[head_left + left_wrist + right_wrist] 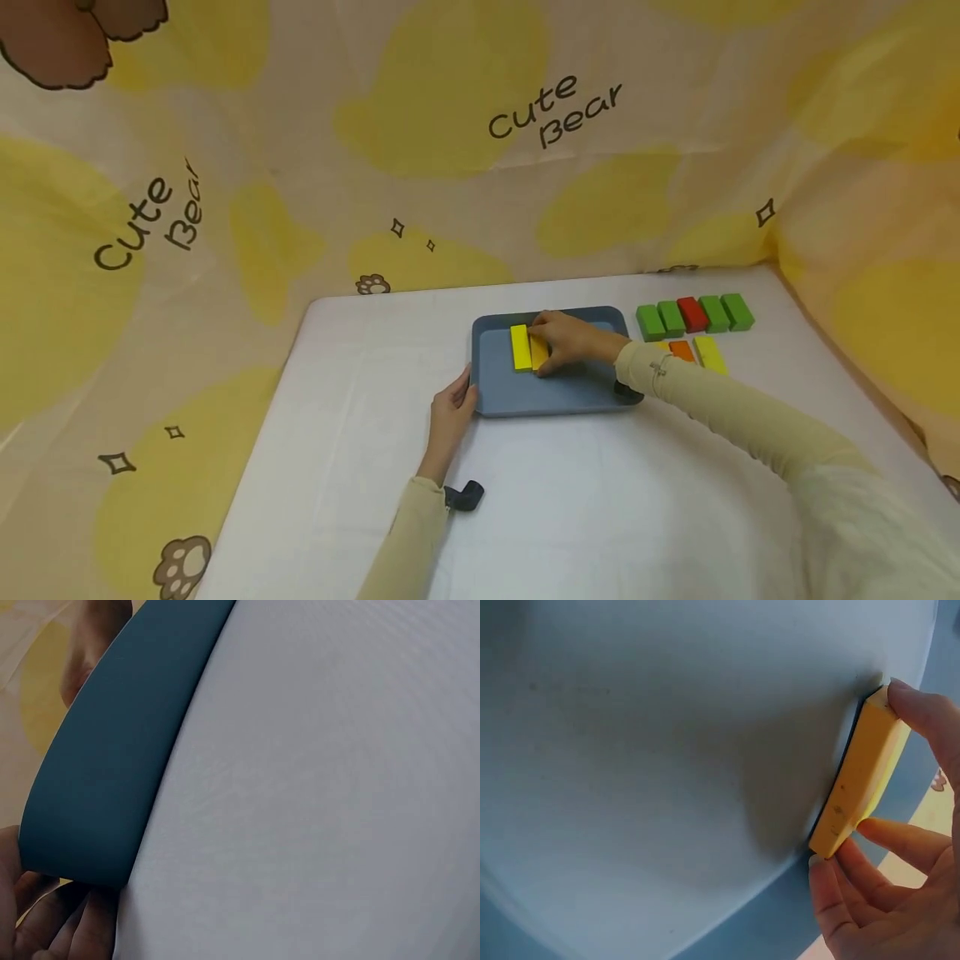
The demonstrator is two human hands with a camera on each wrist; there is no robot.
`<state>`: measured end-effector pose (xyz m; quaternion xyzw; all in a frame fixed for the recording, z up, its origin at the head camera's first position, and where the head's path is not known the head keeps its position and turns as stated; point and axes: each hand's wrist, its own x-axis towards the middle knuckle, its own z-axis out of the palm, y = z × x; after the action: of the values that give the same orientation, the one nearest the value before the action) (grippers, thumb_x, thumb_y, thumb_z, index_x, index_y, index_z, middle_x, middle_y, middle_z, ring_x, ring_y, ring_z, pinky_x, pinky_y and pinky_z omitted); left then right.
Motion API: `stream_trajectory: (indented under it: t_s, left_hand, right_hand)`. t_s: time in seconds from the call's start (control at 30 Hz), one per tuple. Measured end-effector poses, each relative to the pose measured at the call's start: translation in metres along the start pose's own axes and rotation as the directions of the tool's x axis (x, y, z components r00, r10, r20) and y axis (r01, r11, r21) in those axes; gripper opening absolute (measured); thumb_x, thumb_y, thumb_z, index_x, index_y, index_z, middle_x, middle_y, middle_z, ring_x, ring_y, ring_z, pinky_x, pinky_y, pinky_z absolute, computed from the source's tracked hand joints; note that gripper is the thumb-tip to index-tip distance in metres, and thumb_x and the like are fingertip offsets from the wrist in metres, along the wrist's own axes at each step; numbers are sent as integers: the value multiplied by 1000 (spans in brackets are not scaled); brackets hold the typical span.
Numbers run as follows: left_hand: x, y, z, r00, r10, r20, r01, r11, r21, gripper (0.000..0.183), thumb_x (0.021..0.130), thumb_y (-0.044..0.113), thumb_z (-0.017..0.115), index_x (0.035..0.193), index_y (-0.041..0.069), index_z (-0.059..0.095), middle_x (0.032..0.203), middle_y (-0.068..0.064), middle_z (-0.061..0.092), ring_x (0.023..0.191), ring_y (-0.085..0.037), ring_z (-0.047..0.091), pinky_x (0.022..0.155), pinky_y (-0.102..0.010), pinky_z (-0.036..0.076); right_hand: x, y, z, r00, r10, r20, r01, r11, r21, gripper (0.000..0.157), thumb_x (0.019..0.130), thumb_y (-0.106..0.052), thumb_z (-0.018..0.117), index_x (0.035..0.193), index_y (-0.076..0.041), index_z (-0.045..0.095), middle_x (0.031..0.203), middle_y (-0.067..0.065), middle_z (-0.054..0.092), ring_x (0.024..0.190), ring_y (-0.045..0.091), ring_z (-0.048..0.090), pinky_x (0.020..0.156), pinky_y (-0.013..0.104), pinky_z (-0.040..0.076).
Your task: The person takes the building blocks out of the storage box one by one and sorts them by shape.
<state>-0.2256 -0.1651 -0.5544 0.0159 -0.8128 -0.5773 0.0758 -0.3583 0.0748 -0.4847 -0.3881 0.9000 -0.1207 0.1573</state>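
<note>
A blue-grey tray (495,383) lies on the white table. At its left side my left hand (452,404) grips the edge, and the left wrist view has its fingers right at the end of the tray wall (112,750). Over the tray, my right hand (572,337) pinches an orange-yellow block (539,352) between thumb and fingertips. In the right wrist view the thumb is on one end of this block (855,780), with fingers at the other end. A bright yellow block (521,348) lies in the tray, alongside the pinched one on its left.
Right of the tray stands a row of several green blocks with a red block (692,314) among them. Nearer lie an orange block (681,350) and a yellow block (709,355); the right sleeve partly covers that group. Printed cloth (450,192) rises behind the table.
</note>
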Motion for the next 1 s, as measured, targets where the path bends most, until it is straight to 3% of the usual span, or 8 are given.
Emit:
stream_trajectory:
  t_s: [0.23, 0.37, 0.47, 0.57, 0.7, 0.9, 1.0]
  left_hand:
    - [2, 1, 9, 1000, 16, 1, -16, 999, -33, 42, 98, 11, 57, 138, 0, 52, 140, -16, 55, 129, -28, 55, 100, -31, 52]
    - [-4, 1, 4, 1000, -4, -8, 4, 1000, -23, 42, 98, 10, 58, 138, 0, 53, 139, -17, 55, 128, -30, 56, 100, -33, 52]
    - [-4, 1, 0, 1000, -15, -5, 15, 1000, -17, 42, 98, 9, 58, 138, 1, 53, 139, -16, 56, 128, -27, 56, 99, -30, 52]
    - [-7, 18, -3, 1000, -9, 16, 9, 1000, -4, 42, 98, 7, 56, 139, -2, 51, 140, -18, 54, 129, -29, 55, 100, -31, 51]
    - [-10, 35, -3, 999, -24, 37, 24, 1000, -6, 42, 98, 2, 54, 138, -7, 48, 141, -22, 51, 130, -32, 52, 102, -34, 49]
    - [1, 2, 3, 999, -35, 26, 36, 999, -37, 43, 99, 9, 55, 141, 0, 48, 145, -15, 49, 134, -26, 49, 104, -30, 47]
    - [1, -2, 1, 999, -33, 22, 34, 999, -26, 43, 99, 11, 56, 141, 3, 50, 145, -13, 50, 134, -24, 50, 104, -29, 47]
  right_hand:
    - [-16, 9, -10, 998, -20, -59, 18, 999, -28, 85, 75, -44, 83, 138, 4, 52, 134, 19, 50, 118, 31, 52, 105, 44, 49]
    - [-44, 12, -17, 993, -94, -74, 97, 995, 37, 84, 76, -43, 82, 140, 2, 51, 139, 17, 48, 121, 29, 51, 107, 48, 48]
    - [-74, 22, -25, 992, -103, -77, 111, 988, 111, 82, 77, -41, 81, 143, -4, 50, 143, 13, 45, 126, 28, 48, 110, 52, 44]
    - [-109, 40, -32, 994, -45, -98, 61, 984, 165, 79, 77, -36, 83, 144, -10, 50, 145, 9, 42, 129, 29, 43, 110, 56, 43]
    - [-156, 69, -40, 989, 14, -149, 12, 985, 172, 80, 76, -30, 84, 144, -5, 49, 145, 13, 40, 128, 33, 43, 104, 57, 48]
    - [-218, 106, -54, 972, 120, -199, -93, 985, 143, 82, 74, -25, 86, 141, 4, 49, 143, 20, 40, 124, 39, 45, 102, 65, 45]
    - [-237, 120, -47, 962, 196, -190, -167, 973, 158, 81, 73, -25, 87, 140, 3, 50, 144, 21, 39, 130, 44, 37, 103, 71, 38]
